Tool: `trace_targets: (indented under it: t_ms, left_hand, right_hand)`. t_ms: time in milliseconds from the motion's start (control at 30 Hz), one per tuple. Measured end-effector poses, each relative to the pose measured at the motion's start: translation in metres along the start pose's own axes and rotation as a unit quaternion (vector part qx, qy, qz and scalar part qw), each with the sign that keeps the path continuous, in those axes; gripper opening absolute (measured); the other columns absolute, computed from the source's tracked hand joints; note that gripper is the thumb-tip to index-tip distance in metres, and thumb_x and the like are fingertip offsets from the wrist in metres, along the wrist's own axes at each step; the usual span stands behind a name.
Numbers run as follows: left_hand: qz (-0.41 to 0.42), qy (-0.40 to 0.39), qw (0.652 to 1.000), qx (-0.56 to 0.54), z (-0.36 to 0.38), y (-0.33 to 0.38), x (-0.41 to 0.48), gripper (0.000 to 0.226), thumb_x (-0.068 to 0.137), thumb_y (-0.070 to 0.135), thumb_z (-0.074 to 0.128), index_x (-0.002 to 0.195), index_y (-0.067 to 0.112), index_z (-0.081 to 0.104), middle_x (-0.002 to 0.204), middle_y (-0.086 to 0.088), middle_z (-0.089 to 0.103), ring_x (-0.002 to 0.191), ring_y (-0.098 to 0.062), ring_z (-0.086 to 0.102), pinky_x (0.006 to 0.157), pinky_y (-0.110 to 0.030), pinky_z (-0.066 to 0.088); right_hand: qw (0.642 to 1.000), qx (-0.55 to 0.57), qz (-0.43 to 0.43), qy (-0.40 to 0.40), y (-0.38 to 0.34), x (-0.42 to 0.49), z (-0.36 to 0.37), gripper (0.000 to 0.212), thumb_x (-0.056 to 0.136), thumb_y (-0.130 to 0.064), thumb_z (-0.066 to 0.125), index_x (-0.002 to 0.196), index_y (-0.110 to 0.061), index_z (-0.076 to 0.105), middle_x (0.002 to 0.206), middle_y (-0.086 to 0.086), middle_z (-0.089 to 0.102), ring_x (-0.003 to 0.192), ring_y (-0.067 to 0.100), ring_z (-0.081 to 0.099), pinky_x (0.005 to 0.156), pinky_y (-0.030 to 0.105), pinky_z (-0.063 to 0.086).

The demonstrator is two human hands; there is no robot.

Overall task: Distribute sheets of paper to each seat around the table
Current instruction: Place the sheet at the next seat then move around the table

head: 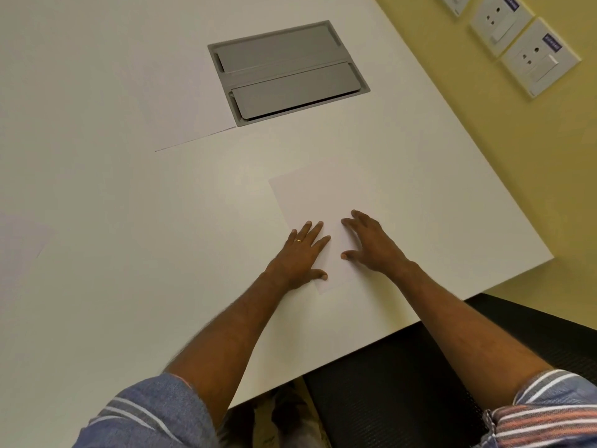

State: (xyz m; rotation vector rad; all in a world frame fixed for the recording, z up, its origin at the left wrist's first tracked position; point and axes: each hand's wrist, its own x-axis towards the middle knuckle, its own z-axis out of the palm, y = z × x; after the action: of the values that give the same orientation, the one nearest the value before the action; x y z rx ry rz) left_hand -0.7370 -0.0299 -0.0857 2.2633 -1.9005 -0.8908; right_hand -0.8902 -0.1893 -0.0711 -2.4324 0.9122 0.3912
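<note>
A white sheet of paper lies flat on the white table, near its front right edge. My left hand rests palm down on the sheet's near left part, fingers spread, a gold ring on one finger. My right hand presses flat on the sheet's right side, fingers apart. Neither hand grips anything. A second sheet lies farther back, left of the grey cable hatch. A third sheet shows at the left border, partly cut off.
A grey metal cable hatch with two shut flaps is set into the table. A black mesh chair stands below the table's near edge. Wall sockets sit on the yellow wall at the right.
</note>
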Motion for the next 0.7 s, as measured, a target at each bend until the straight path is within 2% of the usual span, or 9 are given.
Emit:
trace_targets:
  t_ms: [467, 700]
  left_hand:
    - [-0.005, -0.007, 1.000, 0.008, -0.003, 0.001, 0.002, 0.095, 0.092, 0.052, 0.064, 0.161, 0.020, 0.009, 0.169, -0.004, -0.009, 0.156, -0.025, -0.012, 0.127, -0.045, 0.001]
    - [0.005, -0.014, 1.000, 0.012, -0.012, 0.000, 0.006, 0.084, 0.095, 0.049, 0.060, 0.161, 0.027, 0.013, 0.169, -0.003, -0.009, 0.156, -0.025, -0.013, 0.127, -0.046, 0.002]
  right_hand:
    - [1.000, -0.002, 0.003, -0.002, -0.001, -0.002, 0.000, 0.088, 0.086, -0.039, 0.076, 0.157, -0.022, 0.027, 0.168, 0.001, 0.012, 0.154, 0.021, 0.012, 0.120, 0.042, 0.028]
    - [0.998, -0.058, -0.005, 0.018, -0.003, -0.004, -0.003, 0.086, 0.086, -0.047, 0.072, 0.156, -0.023, 0.029, 0.168, 0.000, 0.016, 0.155, 0.020, 0.013, 0.120, 0.041, 0.028]
